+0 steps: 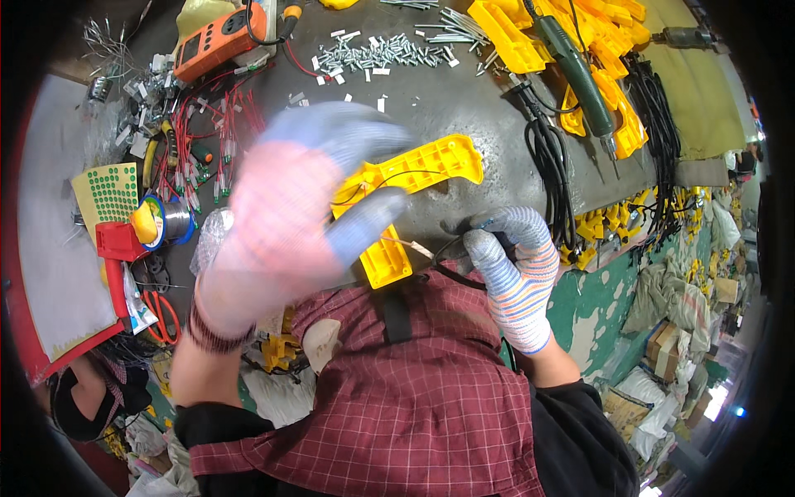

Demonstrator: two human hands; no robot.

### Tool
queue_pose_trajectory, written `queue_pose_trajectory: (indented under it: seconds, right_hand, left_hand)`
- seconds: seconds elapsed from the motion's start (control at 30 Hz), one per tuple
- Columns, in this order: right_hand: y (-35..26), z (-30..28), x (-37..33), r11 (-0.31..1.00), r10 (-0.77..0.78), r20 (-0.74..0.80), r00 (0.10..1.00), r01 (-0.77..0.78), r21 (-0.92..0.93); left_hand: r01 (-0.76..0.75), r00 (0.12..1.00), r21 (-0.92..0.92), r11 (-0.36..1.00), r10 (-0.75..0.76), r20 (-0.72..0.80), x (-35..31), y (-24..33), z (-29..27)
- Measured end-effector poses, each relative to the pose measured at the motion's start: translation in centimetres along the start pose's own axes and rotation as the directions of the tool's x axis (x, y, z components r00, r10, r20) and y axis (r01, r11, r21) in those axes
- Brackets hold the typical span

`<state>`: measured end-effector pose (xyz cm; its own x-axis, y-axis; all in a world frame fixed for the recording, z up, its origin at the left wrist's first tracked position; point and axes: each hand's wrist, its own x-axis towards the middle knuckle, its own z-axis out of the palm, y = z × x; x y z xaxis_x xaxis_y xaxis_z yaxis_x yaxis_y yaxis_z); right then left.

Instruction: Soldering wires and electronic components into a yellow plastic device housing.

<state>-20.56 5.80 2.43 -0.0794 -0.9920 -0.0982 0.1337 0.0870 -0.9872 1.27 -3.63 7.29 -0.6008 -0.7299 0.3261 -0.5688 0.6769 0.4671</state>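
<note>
A yellow plastic housing half [447, 162], ribbed inside, lies at the near edge of the grey bench with a thin dark wire along it. My left hand [290, 195], in a glove and blurred by motion, hovers over its left part. Thumb and fingers are spread apart there, hiding some of the housing. To the right of the housing, my gloved right hand [522, 269] pinches a black cable [455, 277]. A small white sleeve [421, 249] sits on a thin wire between the housing and that cable.
Screws [381, 54] lie scattered at the back. A green electric screwdriver [571, 70] hangs over yellow housings [507, 37] at the back right, near black cable bundles [546, 157]. At left are red wires [228, 124], a solder spool [175, 222] and an orange meter [219, 41].
</note>
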Motion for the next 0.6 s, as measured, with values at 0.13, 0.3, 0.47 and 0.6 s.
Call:
queue_pose_trajectory:
  seconds: [0.13,0.3,0.47,0.6]
  right_hand:
    - [0.1,0.5,1.0,0.992,0.009,0.003,1.000,-0.010,0.128]
    - [-0.3,1.8,3.1,0.997,-0.019,0.053,0.998,0.023,-0.069]
    - [0.8,3.8,6.3,0.998,0.016,-0.020,1.000,-0.017,-0.065]
    - [0.9,4.7,7.2,0.988,0.027,-0.004,1.000,-0.028,-0.154]
  left_hand:
    - [0.174,0.933,-0.098,0.980,-0.132,0.336,3.4,-1.6,2.6]
    - [0.473,0.876,-0.315,0.823,-0.404,0.263,2.4,-1.6,2.6]
    - [0.586,0.762,-0.711,0.389,-0.565,0.318,1.2,-2.4,3.9]
    - [0.629,0.736,-0.694,0.349,-0.553,0.389,0.9,-2.8,3.5]
